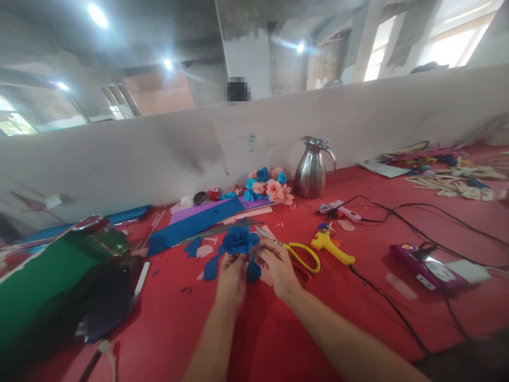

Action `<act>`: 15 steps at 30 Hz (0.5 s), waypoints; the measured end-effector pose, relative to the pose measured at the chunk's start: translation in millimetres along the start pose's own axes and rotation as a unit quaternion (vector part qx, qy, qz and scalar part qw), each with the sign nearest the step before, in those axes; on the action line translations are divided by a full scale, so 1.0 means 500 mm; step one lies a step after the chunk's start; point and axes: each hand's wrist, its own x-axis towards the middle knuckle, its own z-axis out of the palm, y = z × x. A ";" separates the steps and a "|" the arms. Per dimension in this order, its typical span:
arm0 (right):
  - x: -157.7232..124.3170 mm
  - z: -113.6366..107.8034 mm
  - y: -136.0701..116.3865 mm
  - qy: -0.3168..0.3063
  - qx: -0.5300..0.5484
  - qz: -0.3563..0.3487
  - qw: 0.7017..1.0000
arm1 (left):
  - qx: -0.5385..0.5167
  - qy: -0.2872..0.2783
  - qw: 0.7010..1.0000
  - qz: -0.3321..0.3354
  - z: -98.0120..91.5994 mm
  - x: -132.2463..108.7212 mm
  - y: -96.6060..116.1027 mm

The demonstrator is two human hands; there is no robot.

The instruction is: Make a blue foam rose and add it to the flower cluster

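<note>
A blue paper flower (237, 240) is held up over the red table, its layered petals facing away from me. My left hand (234, 268) pinches it from below at its base. At the flower's right edge, my right hand (277, 262) has thumb and fingers closed on a blue petal. Cut blue petals (211, 268) and pale pink petals (204, 251) lie on the table around the hands. Just beyond my right hand rest scissors with yellow handles (306, 257), their blades partly hidden. A yellow glue gun (332, 247) lies farther right.
A bunch of pink and blue paper flowers (270, 185) sits by the white partition (159, 154), beside a steel jug (311, 168). A blue paper strip (194, 225) lies at the back. Right are a purple power strip (427, 268) and black cords; left, a green sheet (40, 281) and glass jar (101, 236).
</note>
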 end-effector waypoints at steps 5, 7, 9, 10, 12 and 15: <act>-0.002 -0.005 -0.013 0.013 0.063 0.053 0.996 | 0.051 -0.019 0.998 0.029 0.002 0.002 0.003; -0.003 -0.005 -0.015 0.003 0.062 0.050 0.997 | 0.056 -0.025 0.998 0.030 0.001 0.002 0.005; -0.004 -0.001 -0.017 -0.009 0.051 0.046 0.998 | 0.053 -0.023 0.998 0.034 -0.001 0.003 0.007; -0.004 0.000 -0.018 -0.010 0.042 0.045 0.998 | 0.049 -0.017 0.998 0.036 -0.002 0.003 0.007; 0.000 0.001 -0.020 0.001 0.018 0.043 0.999 | 0.045 -0.003 0.998 0.039 -0.005 0.005 0.010; 0.009 -0.015 -0.028 0.016 -0.064 0.049 0.997 | 0.045 0.019 0.997 0.053 -0.008 0.008 0.016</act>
